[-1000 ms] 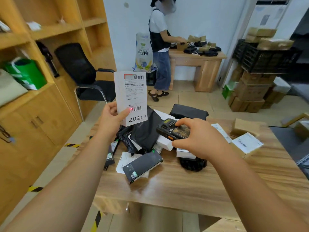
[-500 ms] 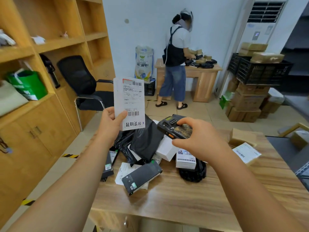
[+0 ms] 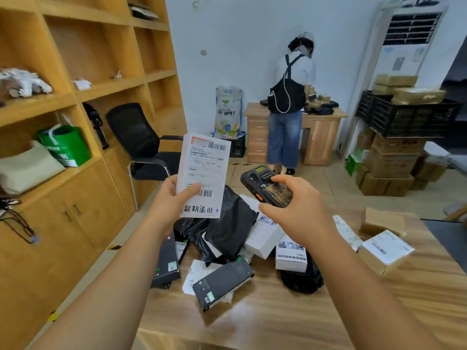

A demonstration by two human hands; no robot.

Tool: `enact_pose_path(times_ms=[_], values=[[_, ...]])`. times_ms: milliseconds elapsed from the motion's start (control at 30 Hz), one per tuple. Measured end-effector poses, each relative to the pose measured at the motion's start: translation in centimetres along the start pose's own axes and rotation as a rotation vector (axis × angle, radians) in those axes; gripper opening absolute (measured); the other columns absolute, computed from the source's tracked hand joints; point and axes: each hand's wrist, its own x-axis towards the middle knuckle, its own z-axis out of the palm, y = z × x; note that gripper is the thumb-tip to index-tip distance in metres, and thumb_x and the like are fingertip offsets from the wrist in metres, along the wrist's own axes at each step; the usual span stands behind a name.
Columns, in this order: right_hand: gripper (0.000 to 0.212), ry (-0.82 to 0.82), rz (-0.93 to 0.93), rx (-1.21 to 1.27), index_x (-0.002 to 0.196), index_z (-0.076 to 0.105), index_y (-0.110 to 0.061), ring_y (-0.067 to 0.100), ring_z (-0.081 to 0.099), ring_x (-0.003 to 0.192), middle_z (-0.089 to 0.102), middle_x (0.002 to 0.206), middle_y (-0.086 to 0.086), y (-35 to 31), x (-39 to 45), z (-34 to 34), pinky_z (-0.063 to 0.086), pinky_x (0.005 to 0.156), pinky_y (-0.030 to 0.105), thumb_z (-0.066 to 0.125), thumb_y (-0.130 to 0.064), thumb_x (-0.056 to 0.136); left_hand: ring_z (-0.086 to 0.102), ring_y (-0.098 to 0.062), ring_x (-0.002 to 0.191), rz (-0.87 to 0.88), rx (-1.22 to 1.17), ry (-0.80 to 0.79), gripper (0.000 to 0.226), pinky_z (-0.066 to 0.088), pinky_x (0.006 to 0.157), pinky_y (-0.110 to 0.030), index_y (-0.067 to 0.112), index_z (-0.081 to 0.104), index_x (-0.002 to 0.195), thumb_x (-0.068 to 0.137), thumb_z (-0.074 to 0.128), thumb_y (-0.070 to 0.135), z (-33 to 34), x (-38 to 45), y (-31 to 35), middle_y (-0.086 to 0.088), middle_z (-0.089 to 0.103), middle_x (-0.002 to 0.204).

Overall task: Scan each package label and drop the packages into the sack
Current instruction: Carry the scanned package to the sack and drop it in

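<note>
My left hand [image 3: 171,198] holds a flat white package [image 3: 204,170] upright, its shipping label with barcodes and handwritten characters facing me; my thumb covers part of the lower barcode. To its right, my right hand [image 3: 293,210] grips a black handheld scanner [image 3: 265,184] whose front end faces the package. Below both hands a pile of packages lies on the wooden table [image 3: 278,319]: black plastic mailers [image 3: 230,228], white boxes [image 3: 264,238] and flat black boxes [image 3: 222,284]. A printed white sack [image 3: 228,111] stands against the far wall.
Brown labelled parcels [image 3: 385,251] lie on the table's right side. Wooden shelves [image 3: 75,92] and a black chair [image 3: 141,145] are at my left. A person [image 3: 290,102] works at a far desk. Stacked cartons and black crates [image 3: 404,117] stand at the right.
The view has tilted upward, so both hands and the table sit lower in frame. The red scan spot seen on the lower barcode a second ago is gone. The far person shifted right.
</note>
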Motion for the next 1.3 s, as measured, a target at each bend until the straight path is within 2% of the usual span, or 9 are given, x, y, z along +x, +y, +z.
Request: enact_pose_path(times_ms=[233,400,500,700,833,967,1033,1200,1300], values=[[0.057,0.127,0.049,-0.042,0.125,0.055,-0.038,0.005,0.052,0.096,0.054,0.115,-0.015,-0.5,2.6,3.1,0.048,0.084,0.029,0.077,-0.042,0.073,0.075,-0.018,0.083,0.010,-0.064,-0.051,0.032,0.061,0.063,-0.038,0.020,0.059,0.119,0.091,0.068,0.033,-0.4,5.2,0.4,0.000,0.075,0.104],[0.057,0.216,0.140,-0.111,0.126,0.056,-0.035,0.004,0.050,0.099,0.052,0.116,-0.015,-1.4,4.4,5.3,0.043,0.082,0.024,0.079,-0.039,0.074,0.074,-0.018,0.076,-0.111,-0.109,-0.254,0.016,0.062,0.065,-0.039,0.021,0.064,0.106,0.091,0.069,0.025,0.0,10.4,-0.3,0.000,0.077,0.093],[0.057,0.281,0.198,-0.155,0.126,0.056,-0.035,0.003,0.049,0.099,0.050,0.113,-0.017,-1.5,4.6,5.7,0.042,0.080,0.022,0.080,-0.039,0.075,0.074,-0.024,0.086,-0.147,-0.134,-0.381,0.022,0.060,0.075,-0.044,0.022,0.062,0.110,0.090,0.069,0.025,1.1,13.0,-0.8,-0.002,0.077,0.098],[0.058,0.449,0.363,-0.256,0.127,0.055,-0.037,0.002,0.050,0.104,0.053,0.120,-0.017,0.0,1.1,2.8,0.046,0.087,0.026,0.080,-0.043,0.075,0.075,-0.018,0.079,-0.136,-0.128,-0.629,0.024,0.058,0.059,-0.032,0.020,0.060,0.109,0.088,0.071,0.019,8.3,13.7,-2.2,-0.003,0.075,0.102],[0.059,0.600,0.498,-0.348,0.129,0.055,-0.036,0.002,0.049,0.105,0.051,0.122,-0.017,0.8,-3.8,-1.7,0.046,0.089,0.027,0.080,-0.043,0.076,0.075,-0.022,0.086,-0.148,-0.090,-0.883,0.054,0.060,0.072,-0.040,0.019,0.064,0.117,0.070,0.084,0.036,15.4,10.1,-2.3,-0.002,0.076,0.103],[0.059,0.765,0.627,-0.442,0.129,0.055,-0.035,0.003,0.050,0.107,0.052,0.121,-0.016,1.1,-10.4,-6.5,0.045,0.090,0.026,0.079,-0.044,0.076,0.075,-0.020,0.085,-0.135,-0.074,-1.085,0.030,0.058,0.064,-0.034,0.021,0.066,0.114,0.085,0.075,0.026,22.0,3.3,-1.5,0.001,0.077,0.100],[0.059,0.843,0.675,-0.492,0.129,0.056,-0.035,0.003,0.051,0.109,0.054,0.124,-0.014,1.2,-14.0,-8.8,0.046,0.092,0.027,0.079,-0.045,0.075,0.075,-0.019,0.082,-0.128,-0.059,-1.145,0.026,0.060,0.064,-0.036,0.021,0.066,0.110,0.085,0.074,0.025,24.9,-0.5,-0.9,0.000,0.076,0.097],[0.058,0.991,0.795,-0.551,0.129,0.056,-0.034,-0.007,0.044,0.096,0.053,0.124,-0.014,1.9,-23.6,-13.7,0.041,0.085,0.021,0.080,-0.040,0.076,0.073,-0.009,0.070,-0.114,-0.052,-1.302,0.017,0.053,0.052,-0.022,0.022,0.065,0.102,0.087,0.072,0.024,31.1,-10.8,-0.2,0.003,0.076,0.091],[0.057,1.043,0.851,-0.563,0.129,0.056,-0.034,0.004,0.051,0.102,0.052,0.124,-0.014,2.8,-29.6,-16.5,0.046,0.086,0.026,0.079,-0.039,0.077,0.075,-0.017,0.085,-0.155,-0.056,-1.378,0.030,0.056,0.064,-0.031,0.017,0.063,0.112,0.085,0.074,0.025,34.3,-17.6,-0.5,-0.003,0.076,0.101]])
